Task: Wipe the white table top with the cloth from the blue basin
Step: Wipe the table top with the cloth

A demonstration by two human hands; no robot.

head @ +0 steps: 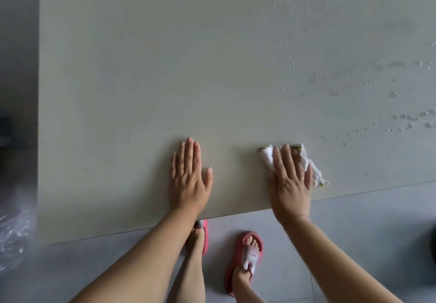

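Note:
The white table top (165,78) fills most of the head view. My right hand (291,182) lies flat with straight fingers on a white cloth (306,161) and presses it onto the table near the front edge. The cloth sticks out above and to the right of the fingers. My left hand (188,180) rests flat on the bare table, palm down, fingers straight, about a hand's width left of the cloth. Water streaks and droplets (389,113) cover the table's right part. The blue basin is out of view.
The table's front edge (141,230) runs slanted across the lower view, its left edge (39,113) at the far left. Below it is grey tiled floor (354,220) with my feet in pink slippers (245,255). Clear plastic wrap (11,232) lies at the lower left.

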